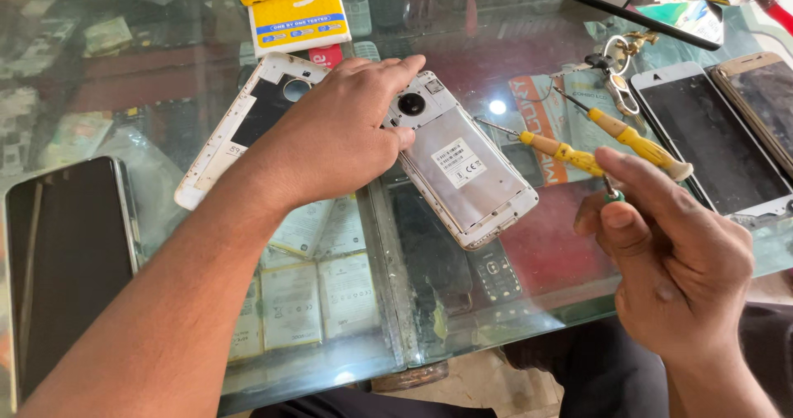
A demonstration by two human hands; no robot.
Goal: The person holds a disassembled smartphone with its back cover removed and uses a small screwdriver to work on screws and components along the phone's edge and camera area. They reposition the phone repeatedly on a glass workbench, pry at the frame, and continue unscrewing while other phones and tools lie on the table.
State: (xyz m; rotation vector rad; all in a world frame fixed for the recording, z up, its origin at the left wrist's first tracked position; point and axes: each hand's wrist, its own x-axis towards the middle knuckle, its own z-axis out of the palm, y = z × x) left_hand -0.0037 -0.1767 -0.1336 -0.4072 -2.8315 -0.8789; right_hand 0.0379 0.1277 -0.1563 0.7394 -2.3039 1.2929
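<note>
Right hand (673,257): nearest the viewer, at the glass counter's (363,335) front edge; fingers pinched around a small green-tipped tool (612,193), mostly hidden.
Left hand (339,133): palm down, fingers pressing the camera end of the opened phone (462,166); forearm crosses the counter diagonally.
Opened phone: lies back-up mid-counter, silver inner frame exposed, lower end free.
Back cover (239,125): white, just beside the phone, partly under the left hand.
Yellow screwdrivers (595,141): two, crossing right of the phone.
Open room: bare glass between phone and right hand.
Edges: dark phone (70,261) cut off left; two phones (719,137) right, one cropped.
Unclear: items beneath the glass.
</note>
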